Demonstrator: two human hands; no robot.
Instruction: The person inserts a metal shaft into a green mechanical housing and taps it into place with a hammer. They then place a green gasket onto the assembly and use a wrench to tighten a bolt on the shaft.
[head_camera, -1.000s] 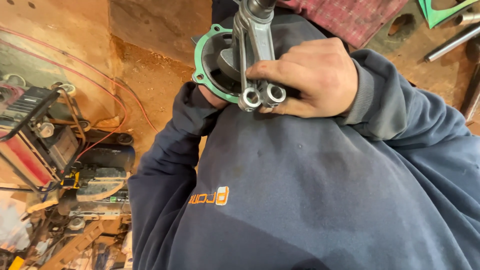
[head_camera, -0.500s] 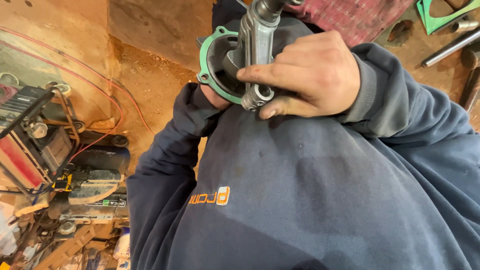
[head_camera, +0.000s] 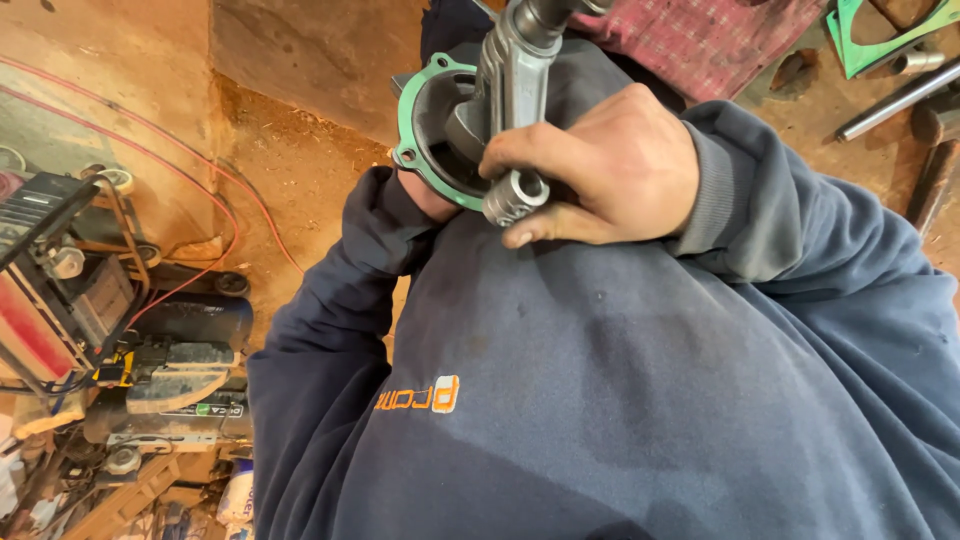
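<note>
Nearest the camera is the person's dark blue sweatshirt (head_camera: 620, 400) with a small orange print on the chest, filling the lower frame; the work is held tight against it, likely so the body steadies the part.

Just above, the right hand (head_camera: 610, 180) is closed over the lower end of a grey cast-metal part with a long neck (head_camera: 515, 90), fingers curled across it and the thumb lying flat beneath. A short ribbed silver fitting (head_camera: 518, 196) pokes out between the fingers, pinched there as though being seated or turned by fingertip.

The left hand (head_camera: 425, 197) is almost wholly hidden under the part's round flange; only a patch of it shows past the cuff, so I cannot tell whether it is spread or clenched, though it seems to brace the piece from below. A thin green ring gasket (head_camera: 413, 160) with bolt holes lies around that flange.

Farther off, on the dirt floor (head_camera: 300, 150), stand a red and black machine in a frame (head_camera: 55, 290) with red cable (head_camera: 205, 190) trailing from it. At upper right lie a steel rod (head_camera: 895, 100) and a green cut gasket sheet (head_camera: 880, 40).
</note>
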